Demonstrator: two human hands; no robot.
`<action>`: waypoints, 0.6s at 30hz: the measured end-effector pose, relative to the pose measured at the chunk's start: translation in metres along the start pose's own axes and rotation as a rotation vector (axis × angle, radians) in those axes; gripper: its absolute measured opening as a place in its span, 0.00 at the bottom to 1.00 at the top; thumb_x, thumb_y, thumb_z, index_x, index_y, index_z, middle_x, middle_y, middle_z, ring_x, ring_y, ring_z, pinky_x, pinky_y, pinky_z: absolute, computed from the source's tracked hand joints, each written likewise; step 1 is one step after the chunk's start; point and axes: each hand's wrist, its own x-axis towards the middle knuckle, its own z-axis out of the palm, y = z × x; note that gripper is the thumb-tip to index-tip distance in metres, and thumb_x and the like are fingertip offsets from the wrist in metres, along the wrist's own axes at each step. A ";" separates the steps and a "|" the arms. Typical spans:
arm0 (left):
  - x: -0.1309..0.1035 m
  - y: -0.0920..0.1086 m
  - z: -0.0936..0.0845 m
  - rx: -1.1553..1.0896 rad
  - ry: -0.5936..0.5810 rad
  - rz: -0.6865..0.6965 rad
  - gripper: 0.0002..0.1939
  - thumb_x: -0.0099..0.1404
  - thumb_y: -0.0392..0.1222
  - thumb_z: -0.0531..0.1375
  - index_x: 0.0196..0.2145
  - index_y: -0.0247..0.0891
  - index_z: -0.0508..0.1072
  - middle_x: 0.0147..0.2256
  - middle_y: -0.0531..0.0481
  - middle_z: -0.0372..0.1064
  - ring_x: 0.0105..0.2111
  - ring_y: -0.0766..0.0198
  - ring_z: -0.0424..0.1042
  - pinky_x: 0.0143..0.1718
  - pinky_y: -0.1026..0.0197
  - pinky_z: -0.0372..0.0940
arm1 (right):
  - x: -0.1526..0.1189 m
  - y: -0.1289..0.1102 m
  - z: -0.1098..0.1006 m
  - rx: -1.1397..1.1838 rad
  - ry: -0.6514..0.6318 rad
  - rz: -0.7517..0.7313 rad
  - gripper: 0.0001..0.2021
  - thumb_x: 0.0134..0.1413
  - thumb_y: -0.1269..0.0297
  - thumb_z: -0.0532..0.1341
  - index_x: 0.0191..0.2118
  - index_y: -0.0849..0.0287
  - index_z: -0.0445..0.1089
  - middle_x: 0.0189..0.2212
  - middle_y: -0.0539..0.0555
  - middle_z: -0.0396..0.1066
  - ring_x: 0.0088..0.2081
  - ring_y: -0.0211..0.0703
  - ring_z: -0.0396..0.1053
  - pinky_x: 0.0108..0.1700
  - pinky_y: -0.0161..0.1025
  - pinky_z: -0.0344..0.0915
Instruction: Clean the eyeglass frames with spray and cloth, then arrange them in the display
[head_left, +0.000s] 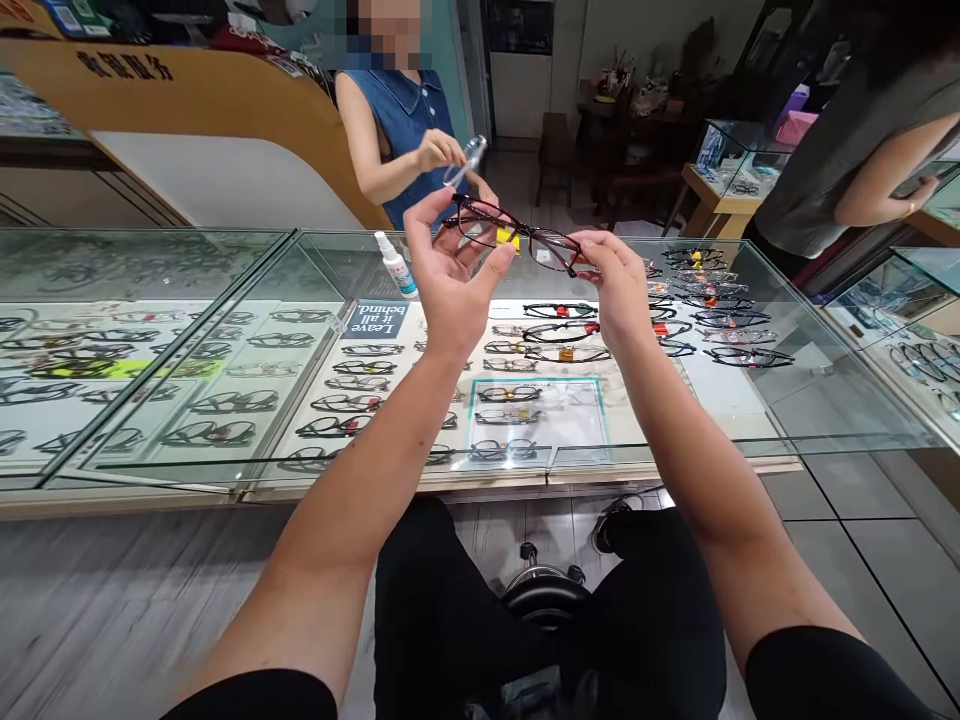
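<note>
A pair of dark-framed eyeglasses (523, 228) is raised above the glass display counter, held between both hands. My left hand (457, 275) grips its left end, fingers behind the frame and thumb in front near a yellow tag on the lens. At the other end, my right hand (619, 285) pinches the frame's side between thumb and fingers. Below the hands, rows of eyeglasses (568, 354) show through the glass top of the counter (300, 300). Just left of my left hand stands a white spray bottle (394, 265) with a blue label.
Across the counter, a person in a sleeveless denim top (397, 130) holds clear-framed glasses (466, 160). Another person in grey (862, 150) stands at the right. A small glass case (739, 160) sits behind. The counter's front edge (525, 487) runs above my knees.
</note>
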 end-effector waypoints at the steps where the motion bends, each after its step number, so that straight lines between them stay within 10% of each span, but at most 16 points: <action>1: 0.002 0.000 -0.002 -0.014 -0.022 -0.027 0.52 0.59 0.69 0.79 0.73 0.60 0.64 0.67 0.46 0.76 0.73 0.44 0.71 0.76 0.41 0.67 | 0.001 -0.002 -0.002 -0.020 -0.010 -0.014 0.27 0.74 0.33 0.58 0.56 0.47 0.81 0.54 0.54 0.79 0.59 0.52 0.77 0.60 0.52 0.75; 11: 0.006 0.009 -0.021 -0.464 -0.654 -0.842 0.33 0.55 0.54 0.78 0.54 0.38 0.81 0.47 0.42 0.84 0.41 0.55 0.83 0.47 0.53 0.78 | -0.016 -0.062 -0.022 -0.286 -0.372 -0.463 0.19 0.71 0.37 0.67 0.51 0.40 0.89 0.64 0.55 0.75 0.70 0.60 0.68 0.75 0.65 0.62; 18: -0.002 0.011 -0.019 -0.406 -0.836 -0.840 0.29 0.58 0.55 0.74 0.51 0.35 0.76 0.41 0.43 0.79 0.37 0.58 0.78 0.47 0.51 0.76 | -0.027 -0.073 -0.016 -0.372 -0.488 -0.560 0.16 0.71 0.40 0.68 0.49 0.39 0.89 0.66 0.54 0.75 0.69 0.61 0.68 0.75 0.67 0.60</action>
